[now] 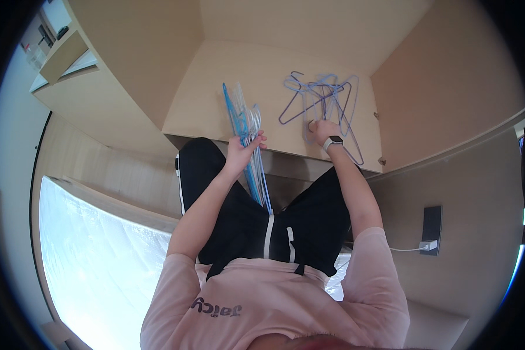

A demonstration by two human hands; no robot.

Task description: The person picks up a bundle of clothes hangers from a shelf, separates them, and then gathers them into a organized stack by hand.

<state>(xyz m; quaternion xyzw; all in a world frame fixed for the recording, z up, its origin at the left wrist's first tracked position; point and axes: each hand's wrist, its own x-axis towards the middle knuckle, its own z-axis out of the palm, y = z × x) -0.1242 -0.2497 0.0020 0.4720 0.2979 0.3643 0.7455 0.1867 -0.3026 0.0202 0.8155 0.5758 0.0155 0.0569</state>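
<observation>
My left hand [243, 151] is closed around a bundle of clothes hangers [253, 120] in blue, white and other pale tones. The bundle stands on edge, its lower part reaching down between my knees and its upper part over the cabinet floor. To the right, a loose tangle of purple and light blue hangers [332, 94] lies on the wooden cabinet floor. My right hand [326, 131], with a watch on its wrist, has its fingers curled on the near side of that tangle. A dark hanger hook shows beside the fingers, which partly hide what they grip.
The cabinet floor [214, 116] ends in a front edge just before my knees. An open cabinet door [437, 96] with hinges stands on the right. At the lower left is a plastic-covered mattress [100, 262]. A white charger [428, 245] with a cable sits in a wall socket.
</observation>
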